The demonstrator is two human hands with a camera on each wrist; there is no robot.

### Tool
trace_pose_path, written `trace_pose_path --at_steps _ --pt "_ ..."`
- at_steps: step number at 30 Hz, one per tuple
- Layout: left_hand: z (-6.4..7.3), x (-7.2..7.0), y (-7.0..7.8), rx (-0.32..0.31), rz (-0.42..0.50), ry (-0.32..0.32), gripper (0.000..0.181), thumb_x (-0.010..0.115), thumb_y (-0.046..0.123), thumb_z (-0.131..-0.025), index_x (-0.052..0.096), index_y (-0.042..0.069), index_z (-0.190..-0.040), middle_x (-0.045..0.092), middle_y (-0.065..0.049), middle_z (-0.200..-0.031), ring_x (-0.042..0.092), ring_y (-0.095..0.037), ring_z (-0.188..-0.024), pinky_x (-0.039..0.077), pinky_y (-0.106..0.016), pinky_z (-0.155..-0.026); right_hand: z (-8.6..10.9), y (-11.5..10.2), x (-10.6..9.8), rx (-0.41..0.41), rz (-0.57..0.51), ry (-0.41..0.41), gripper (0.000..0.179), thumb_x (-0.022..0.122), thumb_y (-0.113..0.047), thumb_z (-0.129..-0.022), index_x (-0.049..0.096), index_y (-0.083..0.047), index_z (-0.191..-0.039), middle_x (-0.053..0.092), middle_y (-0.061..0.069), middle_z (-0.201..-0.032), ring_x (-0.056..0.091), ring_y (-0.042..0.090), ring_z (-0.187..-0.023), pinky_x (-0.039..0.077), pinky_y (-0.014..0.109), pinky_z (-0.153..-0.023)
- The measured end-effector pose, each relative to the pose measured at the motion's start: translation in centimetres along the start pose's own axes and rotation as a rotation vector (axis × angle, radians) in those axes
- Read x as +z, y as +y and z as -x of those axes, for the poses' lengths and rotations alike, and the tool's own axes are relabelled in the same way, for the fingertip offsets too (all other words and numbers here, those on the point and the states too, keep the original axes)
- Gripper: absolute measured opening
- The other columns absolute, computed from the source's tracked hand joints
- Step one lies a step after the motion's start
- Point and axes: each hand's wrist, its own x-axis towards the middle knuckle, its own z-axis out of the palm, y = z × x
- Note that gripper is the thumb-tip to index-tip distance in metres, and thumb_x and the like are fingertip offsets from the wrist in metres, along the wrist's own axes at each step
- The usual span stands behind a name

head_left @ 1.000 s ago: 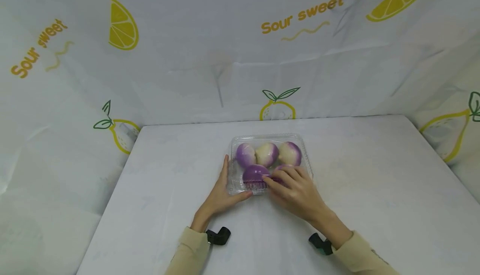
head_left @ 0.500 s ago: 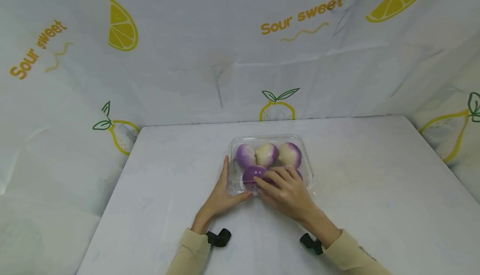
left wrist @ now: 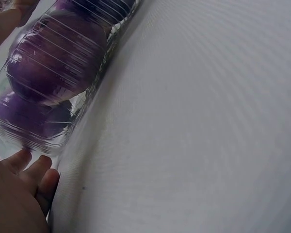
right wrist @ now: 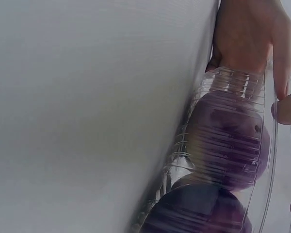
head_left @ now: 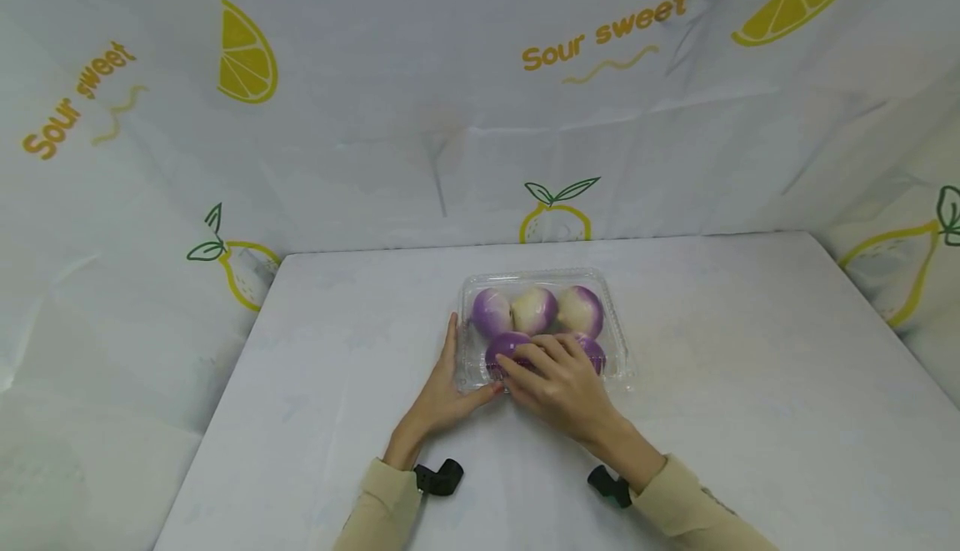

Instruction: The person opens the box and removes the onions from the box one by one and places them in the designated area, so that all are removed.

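Leftward along the near edge of the clear box [head_left: 617,349], the right hand [head_left: 558,386] has moved, fingers bent, any pinch impossible to tell, while the left hand [head_left: 438,398] spreads round its near-left corner, 5 purple-white turnips [head_left: 534,311] inside, on the white table [head_left: 750,368].

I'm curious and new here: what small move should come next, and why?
Perhaps press the clear box along its near edge with the right hand, whose fingers reach over it; the left hand, against its left side, can steady it.
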Motion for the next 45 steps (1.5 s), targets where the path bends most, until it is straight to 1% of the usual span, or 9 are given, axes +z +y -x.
trace_pose_path --at_steps 7,10,13,17,20,21,28,37,45 --pt "0.1 0.1 -0.1 0.006 0.010 0.006 0.126 0.083 0.035 -0.083 -0.010 0.014 -0.165 -0.002 -0.017 -0.173 0.005 -0.040 -0.160 0.011 -0.065 -0.126 -0.3 -0.1 0.2 -0.048 0.015 -0.004 0.043 0.093 -0.024 -0.065 0.081 -0.016 -0.105 0.073 -0.002 -0.094 0.066 0.018 -0.088 0.054 0.034 -0.079" --pt "0.2 0.1 -0.2 0.020 0.019 0.009 0.125 0.083 0.034 -0.084 -0.009 0.012 -0.165 -0.003 -0.019 -0.173 0.005 -0.041 -0.159 0.011 -0.066 -0.126 -0.4 0.0 0.2 -0.070 0.026 -0.022 0.043 0.092 -0.024 -0.066 0.080 -0.016 -0.106 0.073 -0.002 -0.096 0.065 0.017 -0.089 0.054 0.033 -0.080" --pt "0.2 0.1 -0.2 0.034 0.023 0.012 0.124 0.082 0.033 -0.084 -0.009 0.009 -0.164 -0.002 -0.021 -0.172 0.006 -0.044 -0.159 0.012 -0.068 -0.125 -0.4 0.0 0.2 -0.080 0.032 -0.039 0.038 0.087 -0.024 -0.072 0.079 -0.016 -0.107 0.072 -0.002 -0.098 0.064 0.018 -0.090 0.054 0.033 -0.080" --pt "0.2 0.1 0.0 0.042 0.021 0.015 0.122 0.081 0.030 -0.085 -0.009 0.008 -0.164 -0.002 -0.022 -0.172 0.006 -0.045 -0.159 0.011 -0.068 -0.125 -0.4 0.0 0.5 -0.076 0.039 -0.041 0.025 0.074 -0.023 -0.084 0.079 -0.016 -0.107 0.072 -0.002 -0.099 0.064 0.019 -0.090 0.053 0.033 -0.080" --pt "0.2 0.1 0.1 0.043 0.024 0.018 0.121 0.080 0.030 -0.085 -0.009 0.008 -0.164 -0.002 -0.022 -0.172 0.006 -0.045 -0.159 0.011 -0.068 -0.125 -0.4 -0.1 0.7 -0.070 0.041 -0.036 0.022 0.067 -0.022 -0.089 0.079 -0.016 -0.107 0.072 -0.002 -0.099 0.063 0.019 -0.090 0.053 0.033 -0.080" --pt "0.3 0.1 0.1 0.044 0.024 0.020 0.121 0.080 0.030 -0.085 -0.008 0.008 -0.164 -0.002 -0.022 -0.172 0.006 -0.044 -0.159 0.011 -0.068 -0.125 -0.4 -0.1 0.7 -0.068 0.038 -0.038 0.022 0.067 -0.022 -0.089 0.079 -0.016 -0.106 0.071 -0.002 -0.098 0.063 0.019 -0.090 0.053 0.033 -0.080" --pt "0.4 0.3 0.0 0.059 -0.010 0.038 0.118 0.078 0.033 -0.086 -0.006 0.006 -0.164 0.003 -0.024 -0.171 0.011 -0.045 -0.158 0.014 -0.067 -0.125 -0.9 0.3 0.6 -0.108 0.030 -0.026 0.028 0.081 -0.021 -0.075 0.079 -0.015 -0.102 0.071 -0.003 -0.096 0.060 0.018 -0.087 0.047 0.031 -0.076" --pt "0.3 0.2 -0.1 0.073 -0.009 0.034 0.118 0.077 0.036 -0.087 -0.007 0.005 -0.164 0.003 -0.026 -0.171 0.011 -0.047 -0.157 0.015 -0.069 -0.124 -1.4 0.3 0.2 -0.087 -0.001 -0.048 0.037 0.093 -0.023 -0.065 0.081 -0.016 -0.099 0.072 -0.004 -0.094 0.059 0.016 -0.087 0.045 0.030 -0.074" --pt "0.6 0.4 -0.2 0.093 0.006 0.044 0.119 0.078 0.036 -0.087 -0.007 0.002 -0.163 0.006 -0.030 -0.169 0.015 -0.050 -0.155 0.015 -0.070 -0.123 -1.8 0.4 -0.3 -0.088 -0.001 -0.082 0.039 0.096 -0.027 -0.063 0.081 -0.018 -0.099 0.073 -0.006 -0.094 0.060 0.016 -0.088 0.046 0.030 -0.074"
